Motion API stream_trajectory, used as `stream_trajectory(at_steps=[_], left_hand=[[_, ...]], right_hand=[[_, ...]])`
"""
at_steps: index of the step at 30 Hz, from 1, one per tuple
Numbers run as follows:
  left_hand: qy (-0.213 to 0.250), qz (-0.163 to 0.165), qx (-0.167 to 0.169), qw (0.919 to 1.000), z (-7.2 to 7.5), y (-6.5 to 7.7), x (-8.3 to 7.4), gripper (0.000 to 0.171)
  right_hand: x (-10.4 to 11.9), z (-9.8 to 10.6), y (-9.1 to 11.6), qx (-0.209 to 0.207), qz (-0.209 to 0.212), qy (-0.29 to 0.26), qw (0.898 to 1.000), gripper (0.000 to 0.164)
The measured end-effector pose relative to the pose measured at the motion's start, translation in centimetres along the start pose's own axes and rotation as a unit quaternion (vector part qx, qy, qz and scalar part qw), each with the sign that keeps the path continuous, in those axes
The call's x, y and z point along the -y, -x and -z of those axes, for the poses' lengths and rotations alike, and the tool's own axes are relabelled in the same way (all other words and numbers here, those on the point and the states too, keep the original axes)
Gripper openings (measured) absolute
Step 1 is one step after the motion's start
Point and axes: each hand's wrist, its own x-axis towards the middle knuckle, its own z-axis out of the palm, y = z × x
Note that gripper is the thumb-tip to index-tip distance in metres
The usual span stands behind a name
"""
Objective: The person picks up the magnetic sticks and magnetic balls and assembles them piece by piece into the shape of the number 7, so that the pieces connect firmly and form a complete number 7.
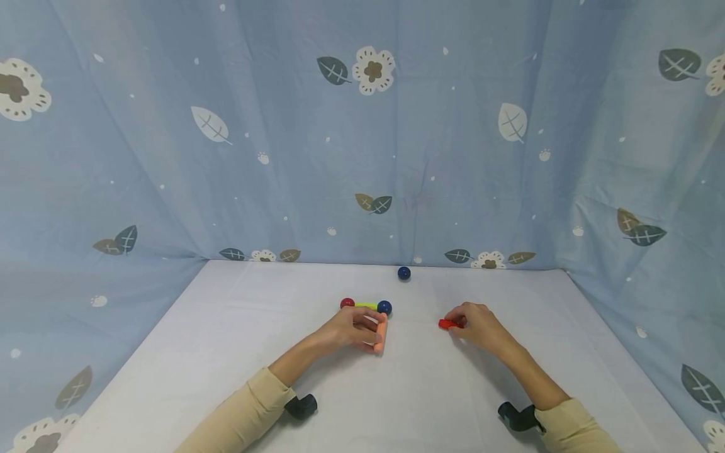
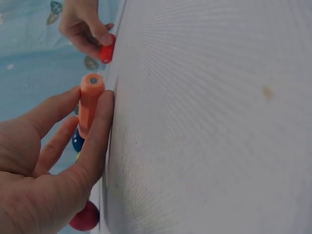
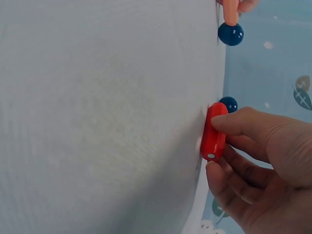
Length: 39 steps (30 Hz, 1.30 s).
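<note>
My left hand [image 1: 352,327] pinches an orange magnetic rod [image 1: 381,333] between thumb and fingers, low over the white table. The far end of that rod is right at a blue ball [image 1: 384,307]. A yellow-green rod [image 1: 366,306] links this ball to a red ball [image 1: 347,303], partly behind my left hand. Off to the right, my right hand [image 1: 481,326] grips a red magnetic rod [image 3: 213,131] close to the tabletop. A small metal disc shows in the near end of the orange rod [image 2: 91,100] in the left wrist view.
Near the back edge of the white table [image 1: 317,283] lies a loose blue ball [image 1: 404,273]. A blue curtain [image 1: 442,157] with leaf and flower prints stands behind and along both sides. Dark camera mounts [image 1: 301,407] are on both wrists.
</note>
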Motion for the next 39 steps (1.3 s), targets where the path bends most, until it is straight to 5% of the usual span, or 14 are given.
stream_trajectory(at_steps=[22, 39], left_hand=[[0.009, 0.013, -0.01, 0.9998, -0.1, -0.2, -0.1, 0.044], [0.007, 0.012, -0.008, 0.9999, -0.1, -0.1, -0.1, 0.043]], right_hand=[[1.7, -1.0, 0.3, -0.005, 0.019, -0.046, 0.999, 0.019], [3.7, -1.9, 0.2, 0.038, 0.024, -0.097, 0.994, 0.019]])
